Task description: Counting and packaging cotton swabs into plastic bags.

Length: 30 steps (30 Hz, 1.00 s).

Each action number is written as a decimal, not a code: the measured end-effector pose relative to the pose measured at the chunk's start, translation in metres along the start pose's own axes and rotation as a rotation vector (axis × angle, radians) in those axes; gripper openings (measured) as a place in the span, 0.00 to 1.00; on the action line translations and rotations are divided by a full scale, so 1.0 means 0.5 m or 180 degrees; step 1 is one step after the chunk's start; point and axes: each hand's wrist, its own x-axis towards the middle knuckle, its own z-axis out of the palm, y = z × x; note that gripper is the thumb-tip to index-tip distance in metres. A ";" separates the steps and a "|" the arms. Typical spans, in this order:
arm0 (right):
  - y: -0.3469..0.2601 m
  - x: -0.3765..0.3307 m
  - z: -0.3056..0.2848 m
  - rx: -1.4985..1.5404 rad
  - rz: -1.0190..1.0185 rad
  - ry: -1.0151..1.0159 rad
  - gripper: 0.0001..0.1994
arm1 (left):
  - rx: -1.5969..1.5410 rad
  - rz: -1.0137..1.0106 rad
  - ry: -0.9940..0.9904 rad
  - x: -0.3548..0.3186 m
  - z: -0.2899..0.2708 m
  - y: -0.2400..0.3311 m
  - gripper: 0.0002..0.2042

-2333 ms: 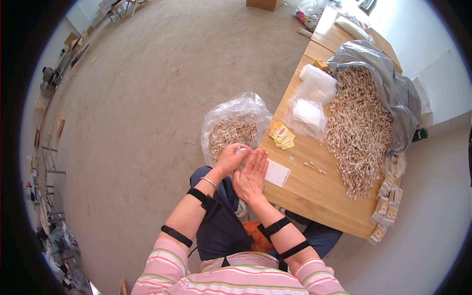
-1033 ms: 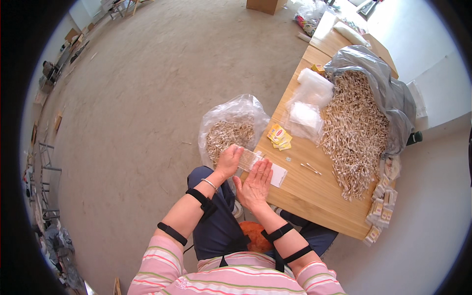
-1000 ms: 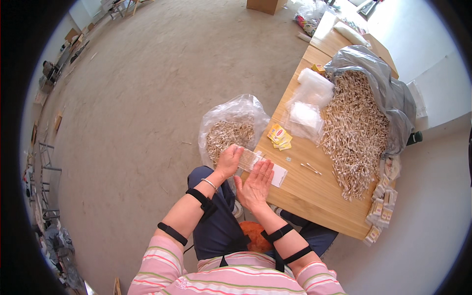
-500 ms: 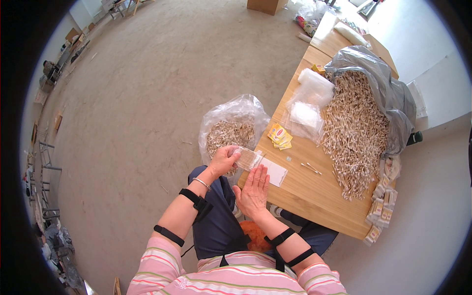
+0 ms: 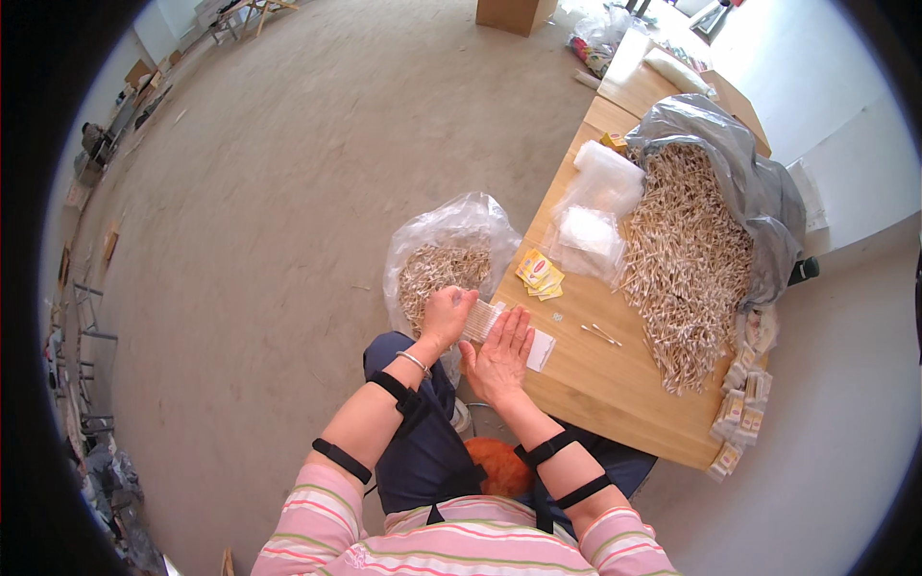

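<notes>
Head view, just below centre: left hand, fingers curled round end of swab packet; right hand flat, grasping nothing; packet likely light, slick, bendable; best held by edges.

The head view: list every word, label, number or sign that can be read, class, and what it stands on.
No text is legible.
Yellow cards: print round a red mark, too small to read.
Small packets at the table's right edge: labels too small to read.
Clear packet of swabs in the left hand: no writing can be made out.
</notes>
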 end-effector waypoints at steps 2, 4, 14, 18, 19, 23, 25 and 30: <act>0.007 0.003 -0.007 -0.0095 -0.0035 0.0097 0.43 | 0.0006 -0.0001 -0.0020 0.000 0.004 -0.008 0.17; 0.018 0.022 -0.017 -0.0172 -0.0102 0.0194 0.41 | 0.0026 -0.0006 -0.0006 0.001 0.004 -0.020 0.17; 0.141 0.224 -0.085 -0.0056 0.0303 0.0766 0.21 | -0.0161 -0.0086 0.0011 -0.003 0.006 -0.023 0.19; 0.146 0.224 -0.093 0.0031 0.0128 0.0969 0.16 | -0.0165 -0.0089 0.0047 -0.012 0.012 -0.032 0.19; 0.144 0.222 -0.097 0.0086 0.0154 0.1056 0.15 | -0.0107 -0.0088 -0.0001 -0.010 0.014 -0.031 0.19; 0.178 0.221 -0.085 0.0438 0.0126 0.1339 0.11 | -0.0045 -0.0067 0.0140 -0.012 0.026 -0.021 0.18; 0.181 0.224 -0.085 0.0642 0.0153 0.1267 0.10 | -0.0054 -0.0141 -0.0055 -0.015 0.026 -0.004 0.19; 0.204 0.236 -0.075 0.1658 0.0323 0.1295 0.15 | -0.0185 -0.0037 0.0052 -0.003 0.023 -0.031 0.19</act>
